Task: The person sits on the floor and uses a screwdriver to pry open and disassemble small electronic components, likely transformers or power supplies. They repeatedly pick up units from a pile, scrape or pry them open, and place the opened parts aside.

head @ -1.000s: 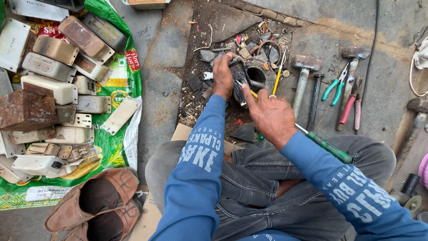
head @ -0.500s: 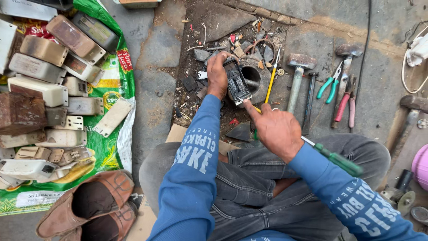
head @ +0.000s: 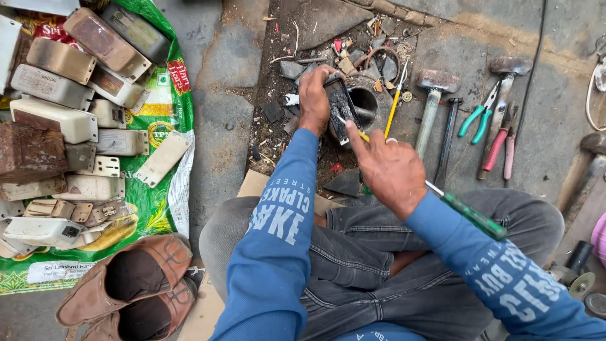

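My left hand (head: 314, 98) grips a small dark, dirty box-like part (head: 341, 108), holding it against the rim of a black round opening (head: 365, 101) in the ground. My right hand (head: 390, 169) hovers just below the part with its forefinger stretched toward it. It is closed on a thin tool with a yellow piece by the fingertip; what looks like that tool's green handle (head: 475, 217) juts out over my right forearm. Both sleeves are blue with pale lettering, and I sit cross-legged in grey trousers.
Scrap bits litter the dark patch around the opening. To the right lie a yellow-handled screwdriver (head: 395, 105), two hammers (head: 432, 104), green pliers (head: 479, 115) and pink-handled pliers (head: 500, 147). Several worn metal casings (head: 60, 123) are heaped on a green sack at left, brown shoes (head: 129, 281) below.
My right hand has pulled back toward me and its forefinger now points at the part. My left hand keeps the part in about the same spot.
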